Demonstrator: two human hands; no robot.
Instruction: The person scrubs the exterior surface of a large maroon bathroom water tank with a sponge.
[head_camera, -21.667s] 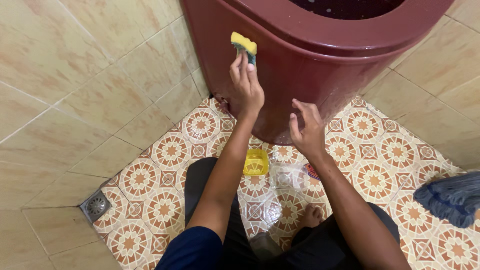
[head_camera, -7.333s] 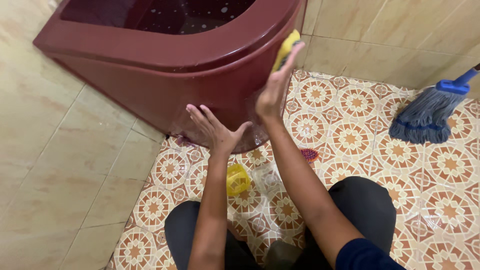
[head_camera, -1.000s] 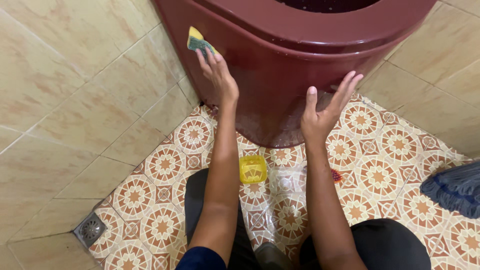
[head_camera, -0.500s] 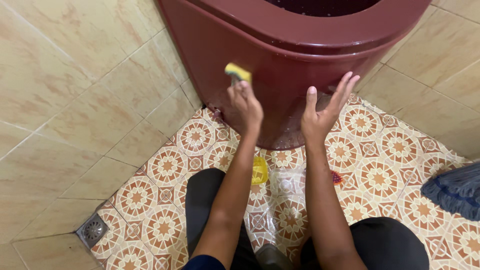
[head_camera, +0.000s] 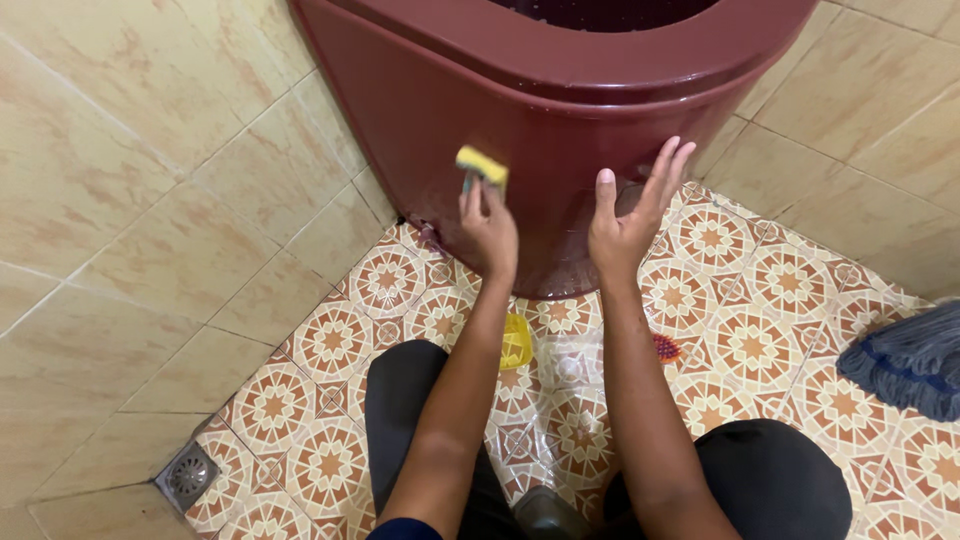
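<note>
A large dark red plastic tub (head_camera: 560, 90) stands in the tiled corner. My left hand (head_camera: 487, 228) grips a yellow sponge with a green scouring side (head_camera: 481, 167) and presses it against the tub's outer wall, low down. My right hand (head_camera: 627, 215) is flat and open, palm and fingers resting on the tub wall just to the right of the sponge. Both forearms reach forward from my crouched knees in dark trousers.
On the patterned floor lie a small yellow container (head_camera: 516, 342), a clear plastic bag (head_camera: 567, 366) and a small red brush (head_camera: 667, 348). A blue-grey mop head (head_camera: 905, 360) rests at the right edge. A floor drain (head_camera: 188, 476) sits at lower left. Beige wall tiles surround the corner.
My left hand has swept the sponge from the tub's upper left side down and rightward to its lower front. The right hand stays flat on the wall.
</note>
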